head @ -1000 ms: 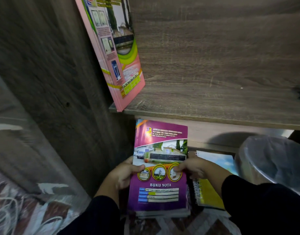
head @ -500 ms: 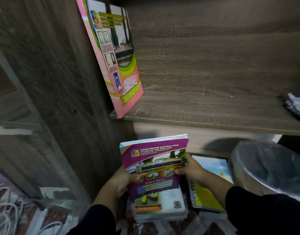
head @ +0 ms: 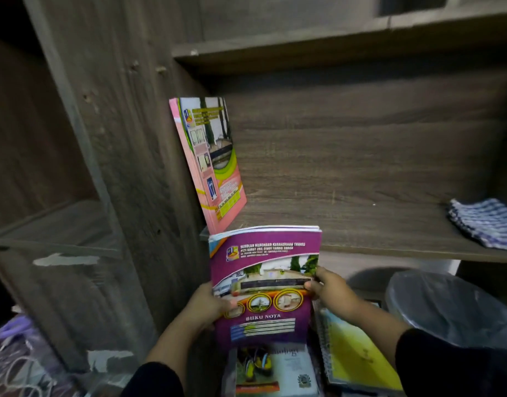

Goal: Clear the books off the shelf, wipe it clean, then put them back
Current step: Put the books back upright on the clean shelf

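Now the purple book [head: 265,282] is up off the floor stack [head: 275,373], left hand [head: 206,308] and right hand [head: 329,292] gripping its edges, top at the shelf [head: 361,224] lip beside the pink book [head: 209,161]: restocking's underway.

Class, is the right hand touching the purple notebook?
Touching. The head view shows the right hand pinching the purple notebook at its right edge.
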The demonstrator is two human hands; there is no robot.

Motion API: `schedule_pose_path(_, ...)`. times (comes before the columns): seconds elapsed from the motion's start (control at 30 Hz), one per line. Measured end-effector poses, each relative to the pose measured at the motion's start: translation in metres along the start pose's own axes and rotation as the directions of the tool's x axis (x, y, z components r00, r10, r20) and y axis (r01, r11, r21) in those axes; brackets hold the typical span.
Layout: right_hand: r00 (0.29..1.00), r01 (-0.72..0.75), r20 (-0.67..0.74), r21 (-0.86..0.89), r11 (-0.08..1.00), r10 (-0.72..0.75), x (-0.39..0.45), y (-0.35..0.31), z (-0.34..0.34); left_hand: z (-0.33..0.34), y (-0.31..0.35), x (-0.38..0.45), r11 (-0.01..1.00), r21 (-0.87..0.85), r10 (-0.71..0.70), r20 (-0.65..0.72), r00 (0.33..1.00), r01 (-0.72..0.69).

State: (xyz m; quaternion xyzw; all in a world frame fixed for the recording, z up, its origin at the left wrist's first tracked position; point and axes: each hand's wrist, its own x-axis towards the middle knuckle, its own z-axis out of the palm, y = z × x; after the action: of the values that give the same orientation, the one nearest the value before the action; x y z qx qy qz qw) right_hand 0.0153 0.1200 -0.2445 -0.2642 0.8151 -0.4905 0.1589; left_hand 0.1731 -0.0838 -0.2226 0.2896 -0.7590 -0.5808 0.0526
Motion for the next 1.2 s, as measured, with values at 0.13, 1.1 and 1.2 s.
schedule_pose_path(0.13,0.993,0.085,-0.079,0.035,0.996,-0.083,-0.002,-0.056,-0.040,-0.015,0.062,-0.022,0.994,0.024,0.108,-0.045,0.993,-0.107)
schedule_pose_path(1.1,0.995,-0.091,-0.066,-0.382,0.920,0.071,0.078,-0.034,-0.069,-0.034,0.186,0.056,0.948,0.280,-0.070,-0.278,0.958,0.150)
schedule_pose_path(1.2,0.995,-0.090,-0.068,-0.374,0.923,0.070,0.075,-0.037,-0.067,-0.035,0.174,0.060,0.947,0.195,-0.223,-0.174,0.959,0.255)
